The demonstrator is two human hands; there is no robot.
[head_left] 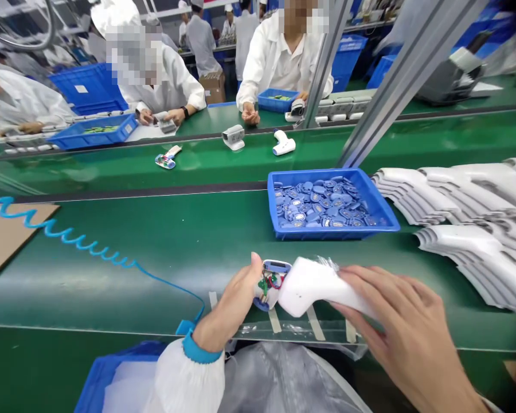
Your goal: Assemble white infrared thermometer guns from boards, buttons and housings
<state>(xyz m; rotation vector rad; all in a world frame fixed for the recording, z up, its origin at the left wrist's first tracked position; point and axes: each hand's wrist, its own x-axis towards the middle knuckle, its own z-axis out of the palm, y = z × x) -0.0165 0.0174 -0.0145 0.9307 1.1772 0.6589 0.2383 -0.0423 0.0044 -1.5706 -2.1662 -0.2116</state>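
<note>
My left hand (236, 295) grips an opened thermometer-gun half (267, 287) that shows a green circuit board, red and green wires and blue end pieces. Most of its fingers are hidden behind the part. In my right hand (399, 315) is a white plastic housing half (305, 284), shaped like a gun handle and head, held by its narrow end. The head of the housing overlaps the right side of the opened half; whether they touch I cannot tell. A teal wrist strap (202, 347) with a coiled cord circles my left wrist.
A blue tray (333, 234) of small blue oval parts stands beyond my hands. Stacked white housings (468, 246) lie to the right. On the far conveyor (198, 166) sit several devices. A slanted metal post (382, 86) rises at right, and co-workers in white sit opposite.
</note>
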